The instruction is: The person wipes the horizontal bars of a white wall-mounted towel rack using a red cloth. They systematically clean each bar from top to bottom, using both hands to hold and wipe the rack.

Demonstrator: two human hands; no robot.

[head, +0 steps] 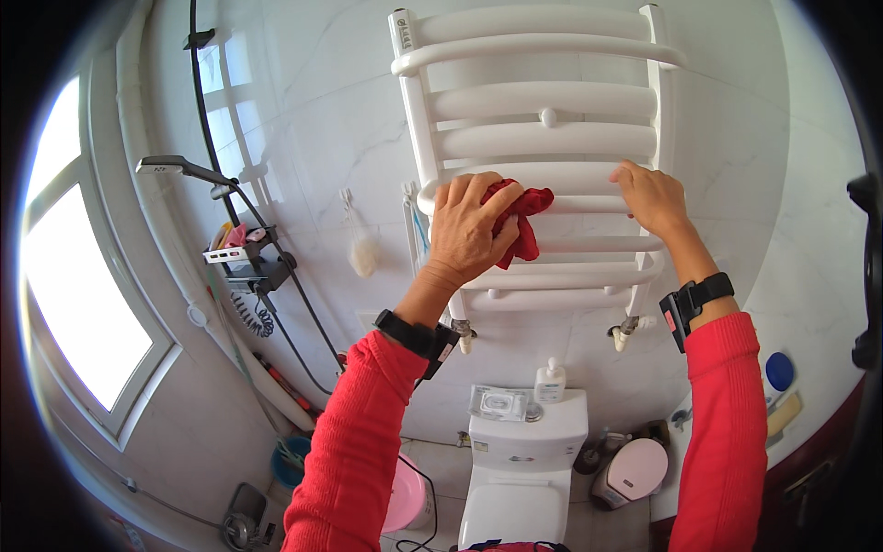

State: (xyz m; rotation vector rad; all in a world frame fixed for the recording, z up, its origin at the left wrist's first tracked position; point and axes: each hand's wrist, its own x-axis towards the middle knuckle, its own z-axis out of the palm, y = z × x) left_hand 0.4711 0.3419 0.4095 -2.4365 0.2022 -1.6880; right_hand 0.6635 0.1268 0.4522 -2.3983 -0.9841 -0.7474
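Note:
A white wall-mounted towel radiator (545, 141) with several curved rails fills the upper middle. My left hand (469, 224) grips a crumpled red cloth (528, 207) against the middle rails, near the radiator's left side. Over on the right side, my right hand (652, 196) is at the middle rails with its fingers curled; whether they touch or grip a rail is hard to tell. No cloth shows in that hand. Both wrists wear black straps with small devices.
Below stands a white toilet (517, 435) with a pump bottle (550, 383) and a wipes pack (498, 403) on its tank. A shower set (259, 269) is at left, a pink basin (403, 493) on the floor, a pink-lidded bin (636, 469) at right.

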